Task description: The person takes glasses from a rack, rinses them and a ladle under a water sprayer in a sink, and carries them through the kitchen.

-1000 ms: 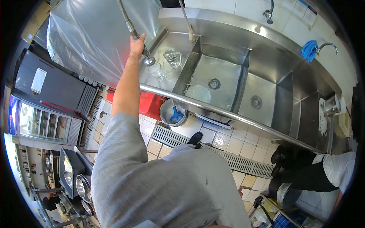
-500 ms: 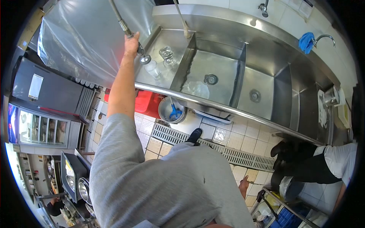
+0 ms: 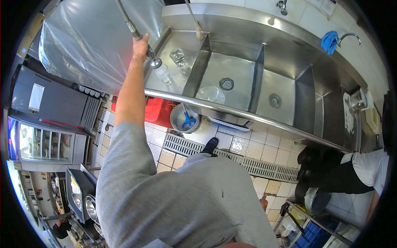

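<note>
My left hand (image 3: pixel 140 46) is wrapped round a pre-rinse spray nozzle (image 3: pixel 155 63) that hangs on a metal hose. The spray head sits right over a clear glass (image 3: pixel 163 75) on the steel drainboard (image 3: pixel 159 51). Another clear glass (image 3: pixel 178 56) lies tilted just beyond it, with water on the steel around them. My right hand (image 3: pixel 263 202) hangs low by my side, mostly hidden behind my shirt. A finger of it is stretched out, and I see nothing held there.
Right of the drainboard is a sink basin (image 3: pixel 237 76) with water and a round clear piece (image 3: pixel 210 95). More basins continue rightward. Below stand a red container (image 3: pixel 159 113) and a bucket (image 3: pixel 185 118) with a blue-handled tool. Another person (image 3: pixel 351 173) and a cart (image 3: pixel 310 227) are at right.
The view has shifted slightly, so the sinks sit a little further left. My left hand stays on the spray nozzle over the glass. Less of my right hand shows beside my shirt.
</note>
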Demonstrator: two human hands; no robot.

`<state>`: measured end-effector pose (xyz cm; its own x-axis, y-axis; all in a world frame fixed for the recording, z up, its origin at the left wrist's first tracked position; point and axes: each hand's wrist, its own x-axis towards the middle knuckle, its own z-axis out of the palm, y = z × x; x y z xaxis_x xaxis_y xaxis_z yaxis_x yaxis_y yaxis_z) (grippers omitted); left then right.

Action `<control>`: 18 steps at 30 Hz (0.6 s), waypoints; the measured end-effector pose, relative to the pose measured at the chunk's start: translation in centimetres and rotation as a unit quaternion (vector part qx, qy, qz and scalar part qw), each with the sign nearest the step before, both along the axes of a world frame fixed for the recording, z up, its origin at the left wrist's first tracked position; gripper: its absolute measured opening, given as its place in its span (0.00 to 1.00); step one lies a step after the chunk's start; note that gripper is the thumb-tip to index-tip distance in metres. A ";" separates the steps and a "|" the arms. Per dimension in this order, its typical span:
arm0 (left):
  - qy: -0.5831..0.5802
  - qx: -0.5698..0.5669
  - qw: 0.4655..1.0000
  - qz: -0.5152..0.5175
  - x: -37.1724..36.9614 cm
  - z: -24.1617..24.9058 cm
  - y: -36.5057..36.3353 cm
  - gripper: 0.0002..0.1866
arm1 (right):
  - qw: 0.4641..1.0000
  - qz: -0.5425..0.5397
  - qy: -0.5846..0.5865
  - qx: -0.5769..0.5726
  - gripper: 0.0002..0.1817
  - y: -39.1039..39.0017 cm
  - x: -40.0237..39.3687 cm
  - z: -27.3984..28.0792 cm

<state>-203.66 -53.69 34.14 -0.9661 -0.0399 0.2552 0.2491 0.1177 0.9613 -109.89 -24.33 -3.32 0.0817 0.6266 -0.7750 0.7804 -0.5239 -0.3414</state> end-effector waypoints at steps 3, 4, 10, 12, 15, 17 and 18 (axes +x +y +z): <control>0.000 -0.002 1.000 0.001 -0.1 0.1 0.0 0.24 | 1.000 0.007 0.018 -0.001 0.40 0.8 0.4 -0.6; -0.002 -0.002 1.000 0.000 -0.1 0.1 0.0 0.25 | 1.000 0.010 0.013 -0.005 0.40 1.0 0.6 -1.0; -0.004 -0.001 1.000 -0.002 -0.3 -0.2 -0.2 0.29 | 0.997 -0.006 0.064 0.031 0.41 1.1 0.4 -1.7; -0.012 0.003 1.000 -0.006 -0.1 -0.2 -0.1 0.29 | 0.998 -0.004 0.064 0.022 0.41 1.1 0.2 -1.8; -0.012 -0.011 1.000 0.001 -1.0 -0.7 -0.5 0.29 | 0.998 -0.005 0.059 0.007 0.42 1.4 0.3 -2.3; 0.006 -0.022 1.000 0.004 -1.3 -0.7 -0.6 0.29 | 0.999 -0.007 0.052 0.000 0.43 1.4 0.4 -2.5; 0.005 -0.022 1.000 0.003 -1.0 -0.6 -0.4 0.29 | 0.999 -0.004 0.051 0.006 0.43 1.3 0.5 -2.3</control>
<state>-204.68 -54.14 33.55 -0.9633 -0.0343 0.2663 0.2577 0.1614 0.9527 -109.42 -22.98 -5.66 0.0081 0.6349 -0.7725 0.7366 -0.5263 -0.4249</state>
